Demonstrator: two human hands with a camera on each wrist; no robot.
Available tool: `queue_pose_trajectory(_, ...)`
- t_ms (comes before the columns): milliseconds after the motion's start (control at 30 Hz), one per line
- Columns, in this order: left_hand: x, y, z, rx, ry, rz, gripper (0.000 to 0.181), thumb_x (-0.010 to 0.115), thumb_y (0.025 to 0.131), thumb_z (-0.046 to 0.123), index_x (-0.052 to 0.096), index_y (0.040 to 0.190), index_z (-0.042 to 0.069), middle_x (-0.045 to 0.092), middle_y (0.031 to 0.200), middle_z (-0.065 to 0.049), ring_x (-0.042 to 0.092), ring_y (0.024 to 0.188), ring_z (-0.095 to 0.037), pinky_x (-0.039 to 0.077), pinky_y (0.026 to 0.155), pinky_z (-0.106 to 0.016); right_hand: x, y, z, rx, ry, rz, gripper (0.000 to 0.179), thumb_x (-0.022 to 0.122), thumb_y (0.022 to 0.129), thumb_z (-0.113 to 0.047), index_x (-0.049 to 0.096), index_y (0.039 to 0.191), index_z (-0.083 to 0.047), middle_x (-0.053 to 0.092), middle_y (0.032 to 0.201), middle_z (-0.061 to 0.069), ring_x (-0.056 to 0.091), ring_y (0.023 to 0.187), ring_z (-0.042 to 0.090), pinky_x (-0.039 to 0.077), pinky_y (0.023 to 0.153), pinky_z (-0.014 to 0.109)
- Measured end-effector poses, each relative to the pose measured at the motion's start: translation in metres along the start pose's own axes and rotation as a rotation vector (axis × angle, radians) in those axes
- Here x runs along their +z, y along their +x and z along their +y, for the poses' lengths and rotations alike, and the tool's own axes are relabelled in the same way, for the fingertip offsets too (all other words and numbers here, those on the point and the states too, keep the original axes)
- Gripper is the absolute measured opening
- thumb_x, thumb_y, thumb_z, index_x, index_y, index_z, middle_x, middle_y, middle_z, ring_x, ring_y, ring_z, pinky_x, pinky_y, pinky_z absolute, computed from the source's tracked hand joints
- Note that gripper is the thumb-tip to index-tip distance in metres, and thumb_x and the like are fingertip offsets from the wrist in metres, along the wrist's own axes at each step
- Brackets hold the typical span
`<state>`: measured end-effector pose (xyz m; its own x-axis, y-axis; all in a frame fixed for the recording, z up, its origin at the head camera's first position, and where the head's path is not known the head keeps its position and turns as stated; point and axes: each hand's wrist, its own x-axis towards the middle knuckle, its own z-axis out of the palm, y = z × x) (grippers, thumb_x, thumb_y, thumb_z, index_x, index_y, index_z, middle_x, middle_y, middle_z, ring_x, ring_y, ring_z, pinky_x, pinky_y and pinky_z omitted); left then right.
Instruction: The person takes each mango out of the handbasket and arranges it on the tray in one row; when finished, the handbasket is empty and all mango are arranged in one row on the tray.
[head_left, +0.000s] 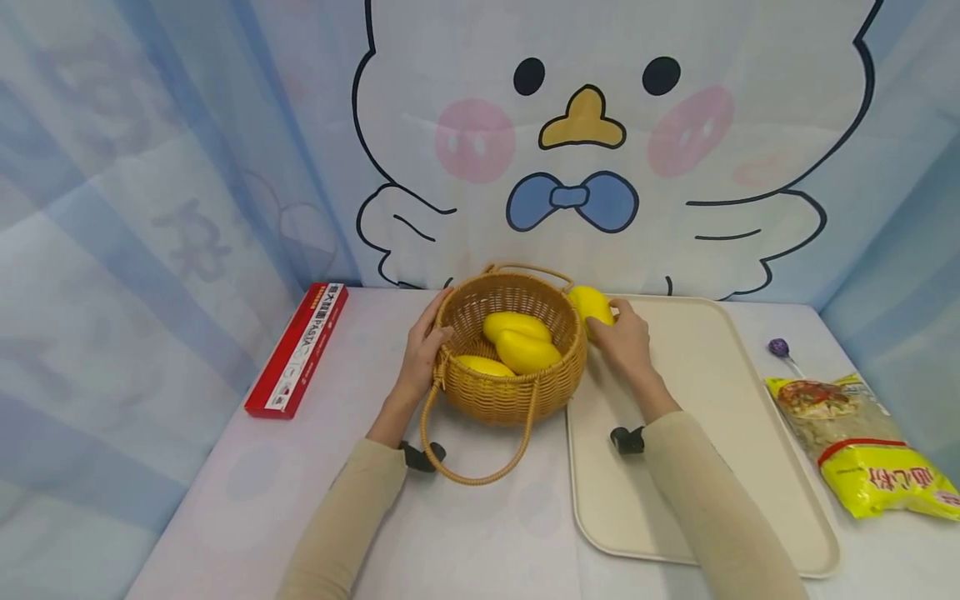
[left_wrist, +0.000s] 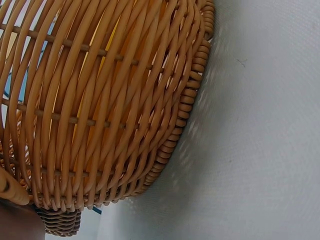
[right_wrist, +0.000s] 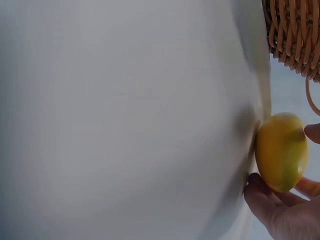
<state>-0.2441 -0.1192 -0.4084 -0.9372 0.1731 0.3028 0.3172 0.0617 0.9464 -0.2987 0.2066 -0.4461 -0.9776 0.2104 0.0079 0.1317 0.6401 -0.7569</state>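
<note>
A wicker basket (head_left: 510, 398) with several yellow mangoes (head_left: 528, 352) inside stands left of the tray. My left hand (head_left: 422, 354) holds the basket's left side, thumb at the rim and fingers along the outer wall. In the left wrist view the woven wall (left_wrist: 100, 100) fills much of the picture, with yellow showing through the gaps. Just right of the basket, over the tray's far left corner, my right hand (head_left: 624, 337) grips another yellow mango (right_wrist: 281, 152) between thumb and fingers. One looped basket handle (head_left: 480, 481) hangs down toward me; the other lies at the back.
A beige tray (head_left: 720, 433) lies under my right forearm. On its right are a lollipop (head_left: 780, 347) and a yellow-labelled food bag (head_left: 862, 450). A red pasta box (head_left: 297, 350) lies at the table's left edge. Behind the table hangs a printed curtain (head_left: 465, 67).
</note>
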Motion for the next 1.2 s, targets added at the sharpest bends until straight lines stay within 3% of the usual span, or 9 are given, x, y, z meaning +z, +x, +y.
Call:
queue_pose_trajectory(333,0.001,-0.001,0.001,-0.003,0.016,0.008,0.061,0.041,0.095,0.012,0.033,0.156,0.015,0.029,0.164,-0.011,0.028,0.152,-0.025,0.024,0.124,-0.046,-0.007,-0.001,0.000,0.024,0.002,0.017,0.070,0.053,0.093,-0.041,0.037,0.150,-0.002,0.052,0.137,0.026,0.052,0.121,0.040,0.045,0.103,0.054)
queue_pose_trajectory(600,0.001,-0.002,-0.001,-0.008,0.007,0.014,0.063,0.041,0.095,0.013,0.031,0.156,0.008,0.027,0.164,-0.012,0.027,0.152,-0.027,0.024,0.123,-0.049,-0.019,-0.005,-0.004,-0.020,0.015,0.017,0.072,0.056,0.094,-0.040,0.036,0.151,-0.002,0.048,0.143,0.028,0.048,0.130,0.043,0.043,0.107,0.056)
queue_pose_trajectory(933,0.000,-0.002,-0.001,-0.002,0.006,0.016,0.063,0.041,0.094,0.014,0.031,0.156,0.010,0.027,0.164,-0.012,0.027,0.152,-0.026,0.024,0.123,-0.049,-0.035,-0.008,-0.016,-0.142,0.037,0.069,0.069,0.056,0.095,-0.042,0.039,0.150,-0.005,0.050,0.145,0.022,0.048,0.133,0.039,0.042,0.109,0.056)
queue_pose_trajectory(1200,0.001,-0.001,-0.001,-0.016,0.014,0.010,0.062,0.042,0.095,0.014,0.033,0.156,0.018,0.029,0.164,-0.007,0.028,0.151,-0.023,0.026,0.123,-0.046,-0.044,-0.014,-0.041,-0.241,-0.019,0.076,0.067,0.059,0.094,-0.043,0.043,0.148,-0.007,0.052,0.143,0.021,0.050,0.130,0.038,0.044,0.106,0.056)
